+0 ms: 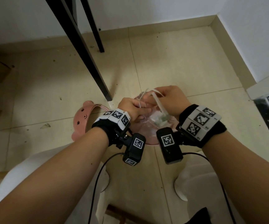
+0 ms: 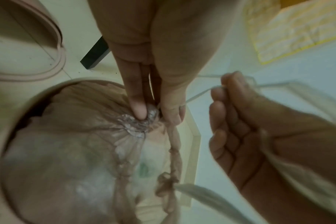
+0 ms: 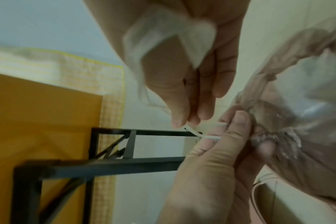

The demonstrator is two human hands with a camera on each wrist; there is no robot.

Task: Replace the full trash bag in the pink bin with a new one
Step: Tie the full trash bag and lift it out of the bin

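- Our left hand (image 1: 131,109) has its grip closed tight, fingers pinching the gathered neck of the full trash bag (image 2: 71,151).
- Below that grip the bag sits inside the pink bin (image 2: 2,127).
- Our right hand (image 1: 171,99), just beside the left, curls its fingers round the white drawstring (image 3: 194,133).
- The drawstring runs straight across between both grips.
- The bear-faced lid (image 1: 82,120) lies on the floor, left of our left grip.

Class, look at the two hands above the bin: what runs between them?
A thin white drawstring spans the gap from the left hand, which pinches the bag's gathered neck, to the right hand; the right wrist view shows it best.
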